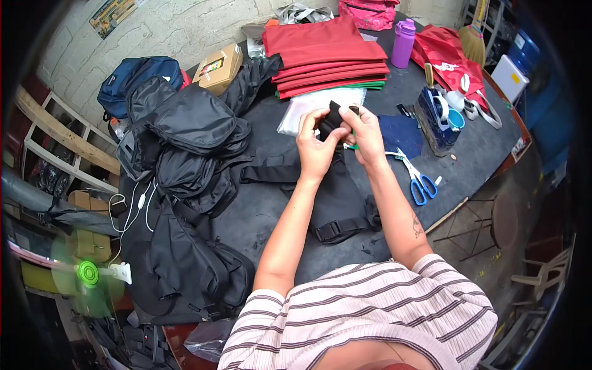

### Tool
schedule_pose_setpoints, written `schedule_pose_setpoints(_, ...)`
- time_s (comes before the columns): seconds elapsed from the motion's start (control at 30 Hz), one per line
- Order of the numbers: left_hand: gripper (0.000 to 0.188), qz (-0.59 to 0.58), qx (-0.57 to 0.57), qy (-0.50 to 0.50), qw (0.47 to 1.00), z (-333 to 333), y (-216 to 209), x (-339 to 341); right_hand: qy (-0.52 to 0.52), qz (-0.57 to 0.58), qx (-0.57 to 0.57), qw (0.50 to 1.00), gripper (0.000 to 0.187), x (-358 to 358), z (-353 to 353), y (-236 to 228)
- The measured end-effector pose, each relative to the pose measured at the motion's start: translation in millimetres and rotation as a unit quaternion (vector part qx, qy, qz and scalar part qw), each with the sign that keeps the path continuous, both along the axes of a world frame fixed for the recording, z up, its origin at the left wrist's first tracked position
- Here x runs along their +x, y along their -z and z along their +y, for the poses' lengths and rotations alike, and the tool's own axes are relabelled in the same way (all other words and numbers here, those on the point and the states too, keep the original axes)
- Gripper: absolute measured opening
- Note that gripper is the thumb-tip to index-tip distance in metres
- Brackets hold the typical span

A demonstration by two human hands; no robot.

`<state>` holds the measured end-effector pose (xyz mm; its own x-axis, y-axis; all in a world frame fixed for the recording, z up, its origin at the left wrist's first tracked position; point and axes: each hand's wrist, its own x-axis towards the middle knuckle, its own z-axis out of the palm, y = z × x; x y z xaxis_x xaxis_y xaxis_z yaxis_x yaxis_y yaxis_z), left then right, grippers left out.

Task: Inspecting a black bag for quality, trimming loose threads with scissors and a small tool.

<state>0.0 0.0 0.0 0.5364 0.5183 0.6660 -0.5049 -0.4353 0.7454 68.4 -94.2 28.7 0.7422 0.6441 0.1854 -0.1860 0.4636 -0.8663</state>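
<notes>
I'm seeing L hand (316,139) and R hand (367,134) pinching 1 black strap (328,125) above 1 black bag (336,200), mid-table (478,160). Strap could be slipping if either pinch is loosening; R forearm (394,200) could be knocking scissors (421,189) lying right. Counting: 1 pr scissors, 1 purple bottle (404,44), 1 cardboard box (217,71) far left.

Bare forearms (293,225) extended forward, left fingers (315,115) and right fingers (346,113) curled close together, tattoo (417,228) on right forearm
</notes>
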Motion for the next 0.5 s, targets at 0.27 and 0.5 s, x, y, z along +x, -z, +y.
schedule_pose_setpoints(0.27,0.023,-0.087,-0.334,0.071,0.936,17.1,2.1,10.7,0.196,-0.32,-0.124,0.918,0.017,-14.0,12.5,14.4)
schedule_pose_setpoints(0.5,0.023,-0.072,-0.353,0.181,0.915,19.1,-12.1,0.2,0.225,-0.358,-0.136,0.896,0.016,-24.9,19.0,10.6)
